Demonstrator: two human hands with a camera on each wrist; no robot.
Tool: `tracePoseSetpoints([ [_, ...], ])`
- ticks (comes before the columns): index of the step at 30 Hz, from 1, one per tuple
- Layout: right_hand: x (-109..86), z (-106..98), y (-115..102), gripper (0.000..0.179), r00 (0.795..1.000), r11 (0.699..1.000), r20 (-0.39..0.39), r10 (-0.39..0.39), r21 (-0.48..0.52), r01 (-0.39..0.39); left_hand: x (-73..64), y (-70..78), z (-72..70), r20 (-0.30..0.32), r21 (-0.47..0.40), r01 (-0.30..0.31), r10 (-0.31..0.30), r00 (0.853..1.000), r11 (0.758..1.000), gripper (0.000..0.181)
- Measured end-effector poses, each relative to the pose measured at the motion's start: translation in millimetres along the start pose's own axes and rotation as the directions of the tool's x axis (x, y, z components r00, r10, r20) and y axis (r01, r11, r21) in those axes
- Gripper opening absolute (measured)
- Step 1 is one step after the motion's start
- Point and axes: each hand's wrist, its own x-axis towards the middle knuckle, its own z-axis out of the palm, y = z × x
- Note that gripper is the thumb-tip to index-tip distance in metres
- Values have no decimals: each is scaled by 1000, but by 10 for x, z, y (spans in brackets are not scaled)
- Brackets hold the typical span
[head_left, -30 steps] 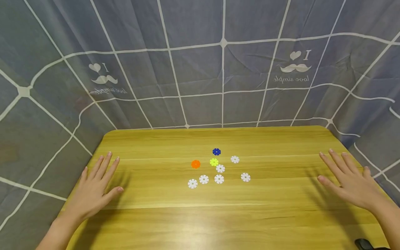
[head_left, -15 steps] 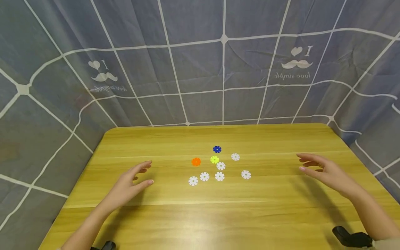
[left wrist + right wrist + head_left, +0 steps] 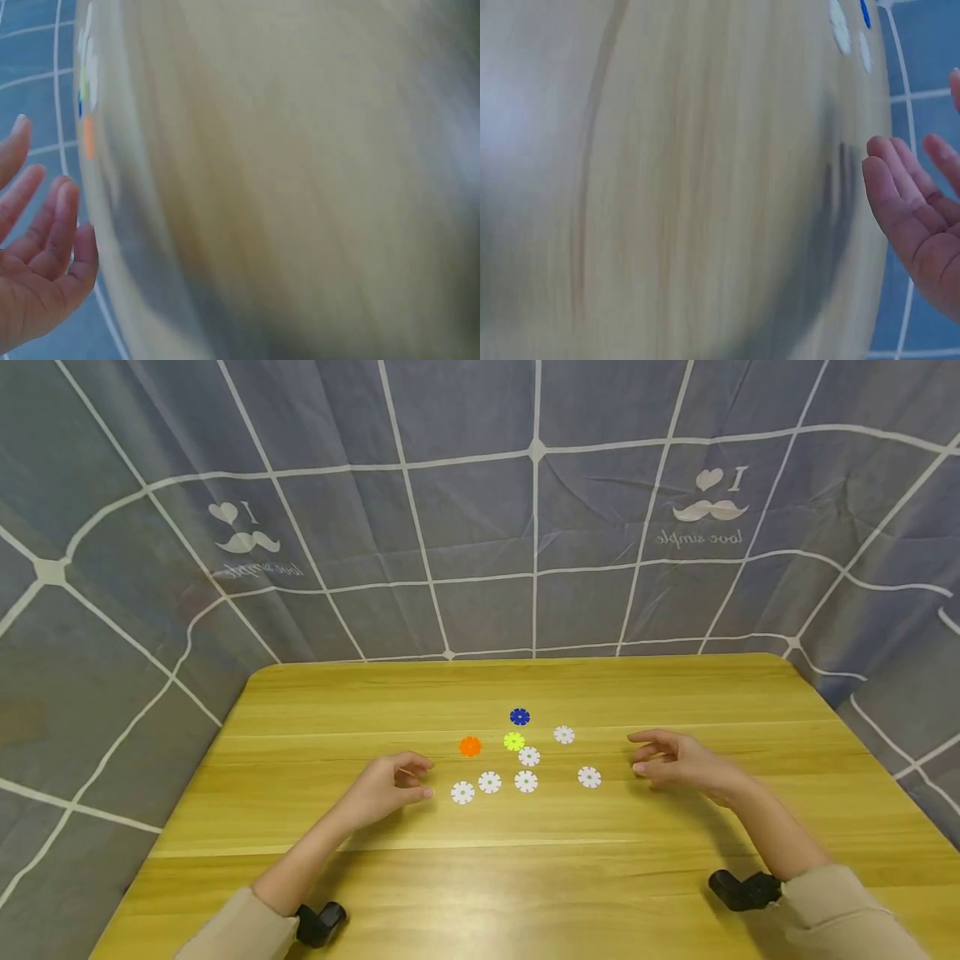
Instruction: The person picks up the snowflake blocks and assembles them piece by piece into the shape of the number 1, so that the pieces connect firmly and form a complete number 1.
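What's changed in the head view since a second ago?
The left grip moved rightward and the right grip leftward, both toward the middle of the wood-grain table. Their fingers, spread earlier, are now bent. Nothing was taken hold of or let go. The orange slotted disc, blue slotted disc, yellow-green slotted disc and six white slotted discs kept their layout.

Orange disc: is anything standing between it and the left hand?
Nothing visible in the head view; only tabletop shows between the left hand and the orange disc. The white disc nearest the hand lies off that line.
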Motion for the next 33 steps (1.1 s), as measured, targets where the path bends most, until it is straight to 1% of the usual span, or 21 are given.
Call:
tracePoseSetpoints([
  [3,112,79,29,67,999,1000,21,26,-8,-26,82,20,125,44,-24,23,-22,999,999,36],
  [6,198,153,41,65,999,999,5,41,-31,-41,171,59,240,49,-6,39,-39,998,999,37],
  [9,271,227,18,63,999,998,-16,35,-49,-36,245,110,328,27,54,39,-40,999,998,36],
  [13,364,337,-26,62,999,997,-24,27,-67,-29,292,156,400,-4,129,36,-35,999,991,34],
  [16,428,420,-45,58,999,995,-35,13,-101,-16,302,165,431,-21,143,36,-33,999,989,31],
  [19,478,484,-51,50,998,985,-56,-17,-170,8,307,174,447,-31,155,26,-21,999,987,30],
  [24,522,555,-51,34,995,951,-89,-44,-309,15,313,179,456,-14,201,7,-4,1000,980,30],
  [27,534,580,-58,29,994,929,-94,-53,-370,15,320,198,452,-2,220,20,-20,1000,975,30],
  [30,533,590,-72,29,994,920,-99,-47,-391,5,323,219,452,-1,230,32,-33,999,973,30],
  [33,517,590,-81,31,994,922,-101,-44,-387,1,318,229,463,-1,234,15,-15,1000,972,30],
])
